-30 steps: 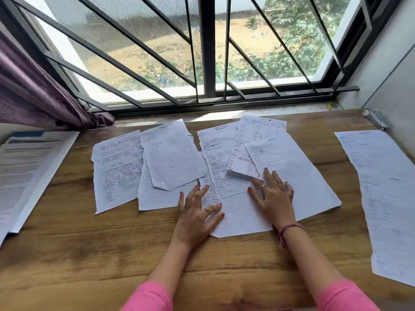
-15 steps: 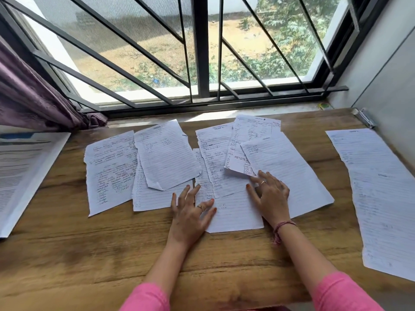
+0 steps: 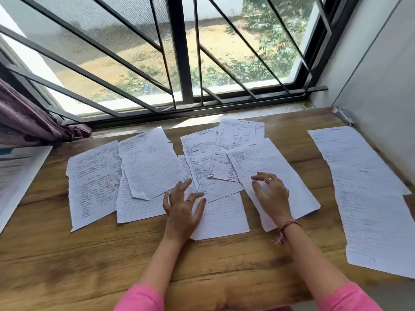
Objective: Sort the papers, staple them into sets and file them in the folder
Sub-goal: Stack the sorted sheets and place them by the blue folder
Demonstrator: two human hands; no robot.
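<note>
Sorting goes best by sliding one sheet at a time: the left hand [image 3: 183, 207], fingers spread, rests on the near-middle sheet [image 3: 222, 218], overlapping papers [image 3: 148, 162] fanned to its left. Right of it, the right hand [image 3: 270, 194], fingers loosely spread, hovers over or touches the tilted sheet [image 3: 265, 162]; two sorted pages [image 3: 368, 198] lie far right.

Bright daylight through the window [image 3: 179, 52]; wide-angle edges bend.
</note>
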